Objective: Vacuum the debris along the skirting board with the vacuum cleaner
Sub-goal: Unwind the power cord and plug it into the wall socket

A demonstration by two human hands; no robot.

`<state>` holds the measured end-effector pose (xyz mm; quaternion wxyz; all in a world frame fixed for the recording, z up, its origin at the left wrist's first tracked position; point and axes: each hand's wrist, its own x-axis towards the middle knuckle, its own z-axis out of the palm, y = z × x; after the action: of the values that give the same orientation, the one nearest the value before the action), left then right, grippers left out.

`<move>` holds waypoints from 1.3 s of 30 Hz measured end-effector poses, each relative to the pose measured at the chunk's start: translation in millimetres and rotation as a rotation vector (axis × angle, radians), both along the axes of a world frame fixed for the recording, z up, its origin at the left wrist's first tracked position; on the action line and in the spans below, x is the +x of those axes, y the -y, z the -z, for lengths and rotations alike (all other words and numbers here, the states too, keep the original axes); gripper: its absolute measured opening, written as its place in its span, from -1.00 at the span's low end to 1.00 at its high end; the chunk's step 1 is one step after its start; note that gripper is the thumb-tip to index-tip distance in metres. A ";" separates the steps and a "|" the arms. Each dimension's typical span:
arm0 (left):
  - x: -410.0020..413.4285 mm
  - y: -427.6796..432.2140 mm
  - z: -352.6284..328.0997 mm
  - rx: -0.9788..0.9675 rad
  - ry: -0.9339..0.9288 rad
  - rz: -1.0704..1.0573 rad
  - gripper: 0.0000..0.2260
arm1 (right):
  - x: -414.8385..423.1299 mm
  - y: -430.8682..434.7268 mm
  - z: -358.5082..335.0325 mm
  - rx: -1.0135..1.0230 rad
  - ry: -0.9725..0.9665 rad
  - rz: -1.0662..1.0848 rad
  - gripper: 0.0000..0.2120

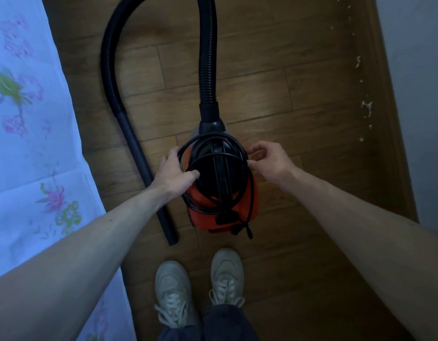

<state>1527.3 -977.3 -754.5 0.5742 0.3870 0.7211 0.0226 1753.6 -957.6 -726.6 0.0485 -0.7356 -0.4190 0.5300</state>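
Note:
A red and black vacuum cleaner point(221, 205) stands on the wooden floor in front of my feet. Its black power cord point(214, 146) is coiled in loops around the top. My left hand point(174, 172) grips the left side of the coil. My right hand point(269, 159) pinches the coil's right side between thumb and fingers. A black ribbed hose point(208, 57) rises from the front of the vacuum, arcs out of view and comes back down as a rigid black tube point(149, 178) lying on the floor at the left. White debris point(366, 108) is scattered along the brown skirting board point(395, 134) on the right.
A bed with a floral sheet point(28, 143) fills the left side, close to the tube. A pale wall point(424, 94) stands behind the skirting board. My two shoes point(200, 286) are on the floor just behind the vacuum. Bare floor lies between vacuum and skirting board.

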 end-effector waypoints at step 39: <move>-4.3 15.1 -27.2 0.229 0.034 0.316 -0.91 | 18.9 100.8 11.6 -0.271 -0.099 0.177 -0.72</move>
<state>1523.0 -992.4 -727.3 0.5351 0.5579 0.6340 0.0207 1772.4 -1058.4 -738.2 0.0157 -0.7425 -0.2744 0.6109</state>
